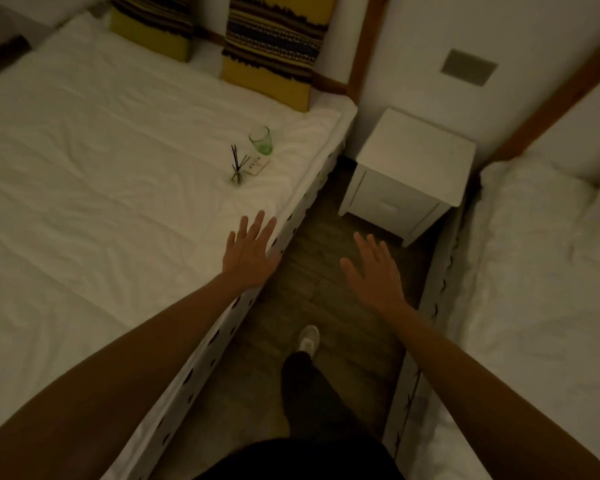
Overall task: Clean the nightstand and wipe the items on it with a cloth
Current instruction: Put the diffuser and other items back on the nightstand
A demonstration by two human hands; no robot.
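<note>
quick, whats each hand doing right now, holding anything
Left hand: open, fingers straight, holding nothing, over the bed edge.
Right hand: open, fingers straight, holding nothing, above the floor.

No legible txt; card [256,167] marks too blurry.

White square wooden nightstand [414,152] stands beyond the right hand [373,271]; beyond the left hand [252,249], on the bed, stand an upright green-tinted glass [261,140], dark-stick reed diffuser [238,168] and flat white card [257,166].
</note>
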